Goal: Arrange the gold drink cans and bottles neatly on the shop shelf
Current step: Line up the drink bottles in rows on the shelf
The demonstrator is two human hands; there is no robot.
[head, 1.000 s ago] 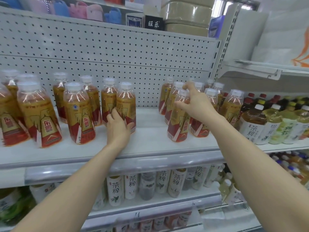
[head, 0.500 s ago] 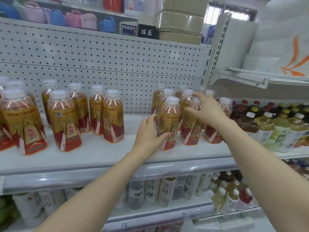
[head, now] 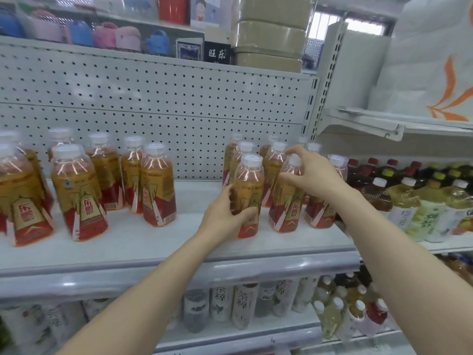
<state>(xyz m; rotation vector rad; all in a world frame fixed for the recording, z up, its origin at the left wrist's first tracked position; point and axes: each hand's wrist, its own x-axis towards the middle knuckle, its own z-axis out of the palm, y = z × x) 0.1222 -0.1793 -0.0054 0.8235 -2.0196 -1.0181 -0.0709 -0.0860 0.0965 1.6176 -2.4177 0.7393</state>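
Gold-and-red drink bottles with white caps stand in two clusters on the white shop shelf (head: 158, 242). The left cluster (head: 79, 190) holds several bottles. In the right cluster, my left hand (head: 225, 213) wraps the lower body of the front bottle (head: 249, 180), which stands upright on the shelf. My right hand (head: 311, 172) grips the neck and shoulder of the neighbouring bottle (head: 285, 208), slightly tilted. More bottles of the same kind stand behind them and one (head: 320, 213) to the right, partly hidden by my right wrist.
A bare gap of shelf (head: 199, 198) lies between the two clusters. A perforated back panel (head: 153, 106) rises behind. Tea bottles (head: 409, 203) crowd the adjoining shelf on the right. More tea bottles (head: 243, 303) fill the lower shelf. Boxes and slippers sit on top.
My left hand left the left cluster, crossed the gap and closed on the front bottle of the right cluster. My right hand stayed on its bottle. The view shifted right.
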